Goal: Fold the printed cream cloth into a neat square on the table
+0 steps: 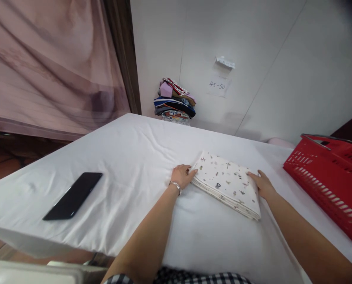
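A folded white cloth (pixel 227 183) with a small scattered print lies flat on the white-covered table, its stacked layers showing along the near edge. My left hand (pixel 182 176), with a silver bracelet at the wrist, grips its left edge, thumb resting on top. At the opposite side my right hand (pixel 263 184) holds the right edge, also with the thumb on the upper face. Some fingers of both hands are partly hidden beside the cloth.
A red plastic basket (pixel 326 177) with a metal handle stands at the right. On the left lies a black phone (pixel 73 196). Beyond the table's far edge rises a stack of folded clothes (pixel 175 101) against the wall. The white tablecloth (pixel 128 157) is wrinkled; a pink curtain (pixel 54 67) hangs at the left.
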`<action>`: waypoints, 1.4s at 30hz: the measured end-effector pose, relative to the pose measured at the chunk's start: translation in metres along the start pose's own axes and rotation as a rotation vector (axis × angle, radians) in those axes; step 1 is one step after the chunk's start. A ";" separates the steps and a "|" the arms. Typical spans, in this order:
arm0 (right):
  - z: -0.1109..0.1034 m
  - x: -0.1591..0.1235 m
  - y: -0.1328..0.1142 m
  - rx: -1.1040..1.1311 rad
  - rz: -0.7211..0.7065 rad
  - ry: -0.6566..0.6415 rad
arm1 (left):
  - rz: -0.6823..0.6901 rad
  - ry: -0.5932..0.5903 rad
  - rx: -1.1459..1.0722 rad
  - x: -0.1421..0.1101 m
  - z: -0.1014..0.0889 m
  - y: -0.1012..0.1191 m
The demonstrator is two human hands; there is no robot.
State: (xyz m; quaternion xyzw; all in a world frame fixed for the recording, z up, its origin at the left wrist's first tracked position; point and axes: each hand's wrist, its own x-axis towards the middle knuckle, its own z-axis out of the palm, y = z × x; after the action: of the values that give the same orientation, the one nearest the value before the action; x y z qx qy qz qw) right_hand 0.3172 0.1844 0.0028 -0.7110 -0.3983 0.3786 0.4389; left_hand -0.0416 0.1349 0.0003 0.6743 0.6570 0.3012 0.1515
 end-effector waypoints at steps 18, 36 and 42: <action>-0.021 -0.114 0.010 0.048 0.181 -0.224 | -0.176 -0.116 0.021 -0.006 0.003 0.024; -0.017 -0.104 0.017 0.334 0.258 -0.119 | -0.319 -0.073 -0.188 -0.014 0.005 0.027; -0.017 -0.104 0.018 0.398 0.280 -0.152 | -0.313 -0.010 -0.441 -0.016 0.009 0.031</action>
State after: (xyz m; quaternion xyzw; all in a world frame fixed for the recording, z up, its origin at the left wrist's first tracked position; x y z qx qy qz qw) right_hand 0.2952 0.0800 0.0112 -0.6282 -0.2456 0.5590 0.4822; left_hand -0.0112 0.1181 0.0086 0.5166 0.6710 0.4067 0.3427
